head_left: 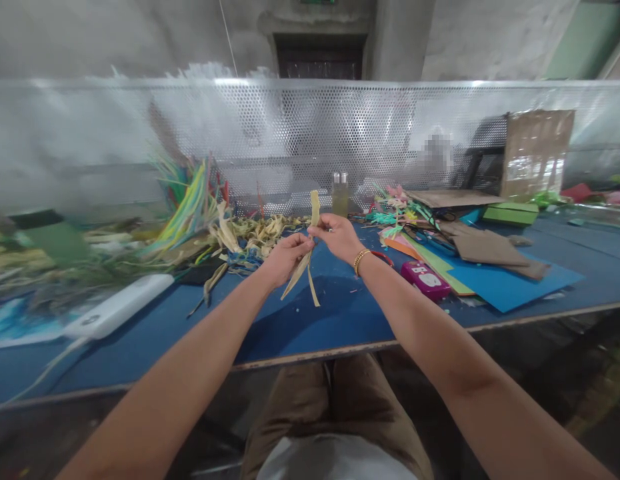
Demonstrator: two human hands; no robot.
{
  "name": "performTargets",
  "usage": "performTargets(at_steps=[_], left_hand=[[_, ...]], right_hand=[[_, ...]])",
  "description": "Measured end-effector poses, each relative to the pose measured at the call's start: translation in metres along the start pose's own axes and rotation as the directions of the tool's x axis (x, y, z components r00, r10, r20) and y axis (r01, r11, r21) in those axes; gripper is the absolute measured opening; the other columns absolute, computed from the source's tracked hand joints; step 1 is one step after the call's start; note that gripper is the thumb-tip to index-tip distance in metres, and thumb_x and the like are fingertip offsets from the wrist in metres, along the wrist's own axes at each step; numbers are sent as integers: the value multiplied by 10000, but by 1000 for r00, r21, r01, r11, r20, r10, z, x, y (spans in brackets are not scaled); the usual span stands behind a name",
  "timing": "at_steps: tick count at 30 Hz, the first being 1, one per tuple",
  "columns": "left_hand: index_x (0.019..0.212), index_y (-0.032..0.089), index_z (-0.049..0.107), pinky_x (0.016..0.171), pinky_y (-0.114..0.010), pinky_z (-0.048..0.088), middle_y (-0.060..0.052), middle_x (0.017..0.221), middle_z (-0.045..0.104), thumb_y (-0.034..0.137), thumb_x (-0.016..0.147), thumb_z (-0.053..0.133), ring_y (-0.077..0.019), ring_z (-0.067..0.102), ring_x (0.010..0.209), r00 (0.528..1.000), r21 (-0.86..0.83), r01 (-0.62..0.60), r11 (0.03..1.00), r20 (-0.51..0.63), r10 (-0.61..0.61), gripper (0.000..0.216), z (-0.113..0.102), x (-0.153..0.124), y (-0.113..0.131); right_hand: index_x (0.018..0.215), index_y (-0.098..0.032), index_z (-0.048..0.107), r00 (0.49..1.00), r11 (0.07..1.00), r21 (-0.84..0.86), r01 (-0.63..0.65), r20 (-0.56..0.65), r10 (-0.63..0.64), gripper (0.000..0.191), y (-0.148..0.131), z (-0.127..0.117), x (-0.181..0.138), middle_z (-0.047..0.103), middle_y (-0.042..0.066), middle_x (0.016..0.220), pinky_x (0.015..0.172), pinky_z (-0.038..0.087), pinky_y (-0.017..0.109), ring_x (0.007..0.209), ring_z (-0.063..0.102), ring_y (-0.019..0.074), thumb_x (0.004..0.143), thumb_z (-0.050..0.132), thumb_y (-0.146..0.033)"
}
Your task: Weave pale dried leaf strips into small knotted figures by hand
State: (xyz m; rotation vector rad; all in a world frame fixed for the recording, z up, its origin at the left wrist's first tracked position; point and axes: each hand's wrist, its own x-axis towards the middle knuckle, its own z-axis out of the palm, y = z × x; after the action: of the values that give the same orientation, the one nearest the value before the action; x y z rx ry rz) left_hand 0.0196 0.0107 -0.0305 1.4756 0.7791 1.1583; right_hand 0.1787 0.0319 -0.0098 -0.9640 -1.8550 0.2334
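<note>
Pale dried husk strips (313, 285) hang between my two hands, over the middle of the blue table (300, 333). My left hand (289, 255) pinches the strips from the left, fingers pressed together. My right hand (337, 235), with a gold bracelet at the wrist, pinches them slightly higher. One flat end sticks up above the fingers, and two tails dangle below, apart from each other. The exact spot where the fingertips meet is partly hidden. Behind my left hand lies a heap of dried husks (263, 233).
Left are a white power strip (123, 307) with a cable and bundled coloured stems (190, 200). Right are a purple box (425, 280), blue paper sheets (515, 283) and cardboard pieces (490, 247). A glass bottle (340, 197) stands before the perforated metal screen (390, 127).
</note>
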Motion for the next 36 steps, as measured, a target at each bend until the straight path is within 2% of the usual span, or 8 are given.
performTargets(at_steps=[13, 17, 20, 22, 25, 28, 33, 36], left_hand=[[698, 183, 461, 465, -222, 257, 70, 529, 401, 290, 700, 698, -65, 350, 461, 998, -13, -37, 999, 46, 37, 260, 7, -2, -2], [730, 177, 483, 571, -237, 370, 20, 653, 544, 341, 723, 679, -98, 501, 602, 996, -114, -86, 990, -17, 85, 255, 11, 0, -5], [738, 178, 495, 620, -248, 405, 4, 716, 594, 314, 705, 697, -109, 540, 662, 985, -169, -141, 976, -125, 121, 246, 8, 3, -4], [716, 183, 493, 587, -243, 398, 28, 667, 563, 279, 700, 701, -91, 508, 597, 967, -189, -182, 965, -211, 141, 230, 4, 5, -3], [701, 186, 502, 552, -228, 387, 52, 620, 523, 229, 678, 722, -72, 480, 548, 954, -254, -221, 941, -257, 155, 225, -1, 7, -1], [719, 183, 530, 553, -221, 391, 46, 634, 542, 207, 625, 768, -75, 505, 571, 959, -309, -230, 923, -233, 161, 257, -1, 9, -2], [800, 176, 563, 542, -221, 375, 31, 674, 572, 140, 566, 796, -87, 521, 590, 981, -305, -163, 938, -154, 120, 332, -4, 10, -7], [796, 170, 567, 558, -220, 385, 24, 711, 576, 113, 593, 768, -82, 519, 608, 987, -292, -140, 946, -123, 108, 291, -6, 9, -7]], right_hand=[[679, -179, 584, 997, 995, -64, -71, -38, 69, 258, -3, 5, -2, 596, -19, 703, 676, 352, 238, 697, 513, 113, 820, 561, -394], [805, -195, 633, 995, 995, -44, -92, -36, 90, 247, 0, -2, 1, 641, -5, 779, 739, 377, 271, 743, 555, 132, 823, 568, -432], [991, -220, 624, 984, 989, -116, -87, -164, 67, 294, -6, -9, -1, 657, 35, 977, 847, 353, 326, 928, 558, 183, 800, 605, -443], [965, -216, 621, 979, 974, -207, -94, -198, 52, 306, -14, -11, -5, 651, 53, 999, 876, 320, 355, 973, 540, 209, 787, 613, -464], [819, -202, 619, 998, 957, -287, -49, -51, 35, 270, -24, -7, -11, 659, 35, 892, 848, 292, 355, 869, 559, 187, 803, 585, -469], [761, -198, 610, 998, 932, -361, 10, 56, 11, 238, -28, -1, -14, 662, 15, 835, 823, 265, 351, 832, 563, 179, 777, 614, -436], [819, -227, 641, 996, 868, -489, 86, 70, -59, 118, -24, -1, -14, 670, 23, 887, 826, 237, 368, 895, 562, 206, 812, 559, -311], [917, -235, 627, 993, 865, -489, 113, 73, -89, 141, -22, -3, -13, 668, 26, 915, 833, 232, 362, 904, 564, 197, 812, 533, -226]])
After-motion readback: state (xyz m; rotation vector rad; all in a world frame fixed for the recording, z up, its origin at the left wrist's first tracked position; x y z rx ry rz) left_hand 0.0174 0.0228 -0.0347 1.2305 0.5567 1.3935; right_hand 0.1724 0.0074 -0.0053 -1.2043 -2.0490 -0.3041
